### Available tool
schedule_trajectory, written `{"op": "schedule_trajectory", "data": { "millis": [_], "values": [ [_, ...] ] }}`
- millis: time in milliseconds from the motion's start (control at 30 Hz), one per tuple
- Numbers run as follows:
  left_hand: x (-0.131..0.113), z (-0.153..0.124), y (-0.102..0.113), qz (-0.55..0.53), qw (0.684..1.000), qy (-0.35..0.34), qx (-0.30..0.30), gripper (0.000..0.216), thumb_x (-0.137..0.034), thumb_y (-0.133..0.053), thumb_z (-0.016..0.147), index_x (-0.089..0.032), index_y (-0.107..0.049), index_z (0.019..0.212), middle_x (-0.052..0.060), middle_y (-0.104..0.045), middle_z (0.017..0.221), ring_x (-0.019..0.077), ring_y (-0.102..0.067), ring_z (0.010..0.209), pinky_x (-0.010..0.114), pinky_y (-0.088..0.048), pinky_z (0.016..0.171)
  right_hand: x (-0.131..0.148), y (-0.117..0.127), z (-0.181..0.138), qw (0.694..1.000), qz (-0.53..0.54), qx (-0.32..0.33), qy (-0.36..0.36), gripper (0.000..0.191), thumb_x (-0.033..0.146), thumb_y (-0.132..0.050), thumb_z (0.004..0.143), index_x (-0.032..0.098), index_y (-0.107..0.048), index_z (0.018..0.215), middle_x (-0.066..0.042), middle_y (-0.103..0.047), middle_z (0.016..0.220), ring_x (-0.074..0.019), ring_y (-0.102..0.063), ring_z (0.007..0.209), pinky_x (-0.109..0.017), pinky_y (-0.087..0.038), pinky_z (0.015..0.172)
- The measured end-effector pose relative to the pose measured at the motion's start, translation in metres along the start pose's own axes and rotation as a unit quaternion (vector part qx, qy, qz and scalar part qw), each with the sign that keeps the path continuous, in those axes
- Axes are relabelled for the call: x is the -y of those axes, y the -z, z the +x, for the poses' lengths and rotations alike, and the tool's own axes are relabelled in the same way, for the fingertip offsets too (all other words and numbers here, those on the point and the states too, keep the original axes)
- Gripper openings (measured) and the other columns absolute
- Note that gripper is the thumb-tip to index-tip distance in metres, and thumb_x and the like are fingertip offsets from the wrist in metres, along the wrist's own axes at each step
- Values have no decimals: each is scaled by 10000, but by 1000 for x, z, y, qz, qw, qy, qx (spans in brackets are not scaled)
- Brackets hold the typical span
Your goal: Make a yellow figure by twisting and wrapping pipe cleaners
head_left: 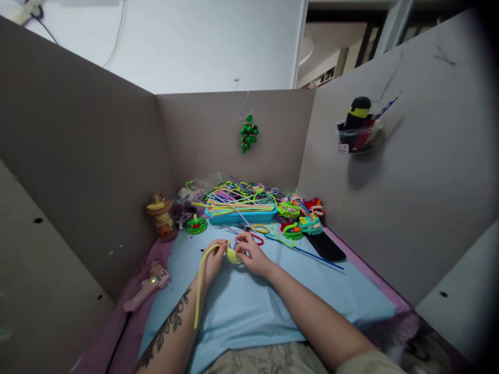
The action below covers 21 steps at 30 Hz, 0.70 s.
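My left hand (213,261) and my right hand (251,254) meet over a light blue mat (312,291), fingers pinched together. Between them sits a small yellow wound-up piece (233,255) of pipe cleaner. Its long yellow-green tail (199,291) curves out from my left hand and runs down along my left forearm. Both hands grip the yellow pipe cleaner work, the right one at the small coiled part.
A blue tray (241,214) piled with several coloured pipe cleaners stands behind the hands. Finished green and teal pipe-cleaner pieces (300,223) lie to its right, a jar (161,218) and a pink glue gun (150,285) to the left. Cardboard walls enclose three sides; a green ornament (248,133) hangs at the back.
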State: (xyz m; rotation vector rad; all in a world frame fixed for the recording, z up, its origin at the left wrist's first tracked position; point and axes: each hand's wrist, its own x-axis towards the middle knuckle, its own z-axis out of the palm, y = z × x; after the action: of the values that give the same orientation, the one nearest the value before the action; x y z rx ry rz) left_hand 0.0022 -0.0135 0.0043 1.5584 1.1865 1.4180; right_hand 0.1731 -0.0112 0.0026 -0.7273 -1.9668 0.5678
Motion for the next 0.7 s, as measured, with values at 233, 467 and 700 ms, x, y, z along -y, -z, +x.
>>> {"op": "schedule_trajectory", "data": {
  "millis": [233,467,700],
  "values": [
    [9,-1,-2,-90,994,58,32,278,-431,-595,736,-154,-605,758,14,-592,685,142,-540,624,235,-434,599,-3,1,1,1000,6,11,-1,103,87,-545,738,180,-587,744,-66,-407,1080,-196,-442,1095,-369,-360,978],
    [6,0,4,41,999,10,0,266,-405,-550,762,-151,-629,766,14,-590,666,145,-523,621,238,-406,588,-8,-2,0,999,6,-18,-47,140,118,-579,710,195,-611,823,-63,-421,1096,-196,-476,1057,-361,-398,926],
    [3,-2,1,121,989,-84,-5,192,-315,-504,785,-173,-630,753,43,-658,780,163,-587,727,266,-443,685,-2,-2,1,998,-43,-18,-43,131,166,-608,718,216,-662,827,-70,-417,1219,-235,-397,1177,-408,-282,1017]
  ]
}}
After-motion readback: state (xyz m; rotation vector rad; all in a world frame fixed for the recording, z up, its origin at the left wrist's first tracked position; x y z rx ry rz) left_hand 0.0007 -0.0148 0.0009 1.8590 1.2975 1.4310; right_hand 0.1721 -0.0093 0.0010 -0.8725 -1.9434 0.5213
